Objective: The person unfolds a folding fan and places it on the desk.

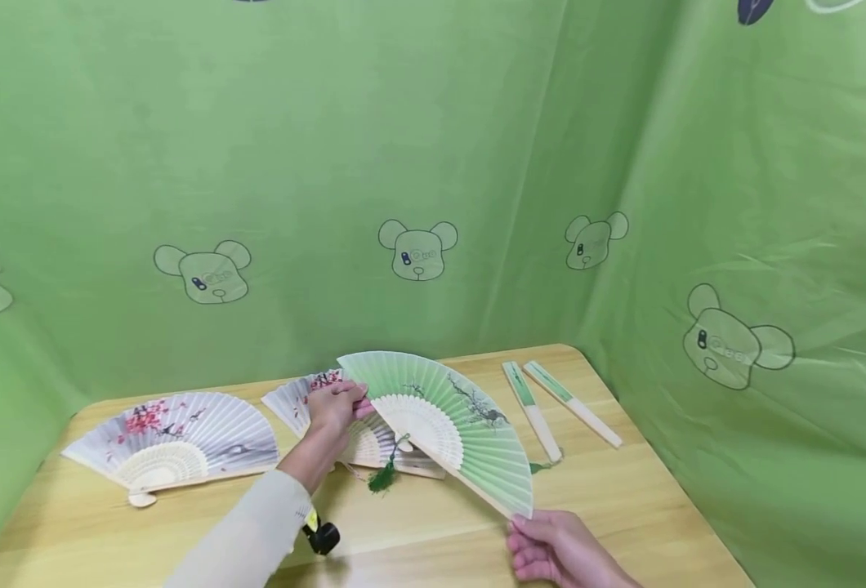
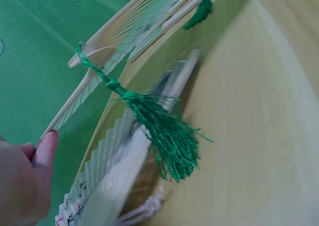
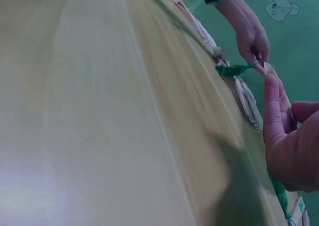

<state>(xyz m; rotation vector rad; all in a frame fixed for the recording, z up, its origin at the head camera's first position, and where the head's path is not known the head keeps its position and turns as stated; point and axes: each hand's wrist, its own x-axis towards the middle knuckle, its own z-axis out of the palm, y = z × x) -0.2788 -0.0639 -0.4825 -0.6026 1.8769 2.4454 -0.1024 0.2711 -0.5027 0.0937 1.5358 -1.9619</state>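
A green folding fan is spread wide above the table, tilted, with dark branch drawings on its leaf. My left hand pinches its upper left edge between thumb and fingers, and my right hand pinches its lower right corner. From the fan's pivot hangs a green tassel. Behind it lies an open grey-white fan with red blossoms, partly hidden by the green one and my left hand. In the right wrist view my right hand shows its thumb and fingers at the fan's edge.
Another open grey-white blossom fan lies at the table's left. Two folded green fans lie on the right side of the wooden table. Green cloth printed with bear heads hangs behind and beside the table.
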